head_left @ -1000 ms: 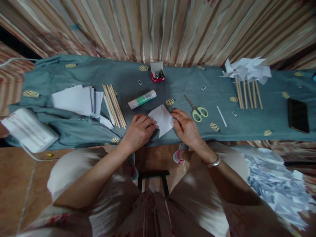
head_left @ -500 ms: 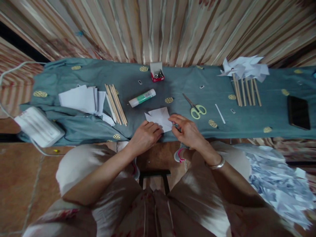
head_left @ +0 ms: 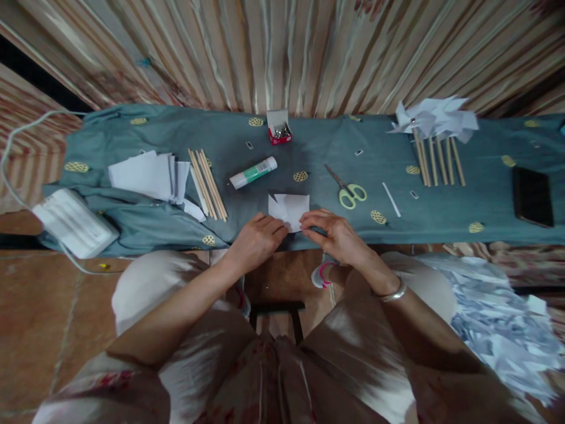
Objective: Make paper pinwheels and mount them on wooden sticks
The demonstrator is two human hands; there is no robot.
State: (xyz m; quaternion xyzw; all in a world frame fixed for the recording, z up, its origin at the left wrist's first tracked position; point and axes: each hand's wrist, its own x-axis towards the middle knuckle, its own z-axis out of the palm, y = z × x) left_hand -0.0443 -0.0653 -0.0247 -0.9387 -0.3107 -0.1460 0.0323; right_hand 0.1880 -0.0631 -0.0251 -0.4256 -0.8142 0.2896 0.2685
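Note:
A white paper square [head_left: 292, 206] with a slit at its upper left lies near the front edge of the table. My left hand [head_left: 258, 240] has its curled fingers pressed on the lower left of the paper. At the lower right corner, my right hand [head_left: 333, 234] pinches the paper's edge between thumb and fingers. A glue stick [head_left: 253, 172] lies just beyond the paper. Green-handled scissors [head_left: 346, 187] rest to its right, and a thin white paper strip [head_left: 391, 199] lies farther right.
A small red box of metal pins [head_left: 279, 134] stands at the back. Wooden sticks [head_left: 207, 185] and stacked papers [head_left: 141, 176] lie left, near a white power strip [head_left: 76, 224]. Paper pinwheels [head_left: 436, 121] and a phone [head_left: 532, 196] are right. Many folded papers [head_left: 503, 324] are heaped below.
The paper has turned so its edges sit squarer to the table. My right hand has slid slightly down to its lower right corner, while my left hand stays on the lower left.

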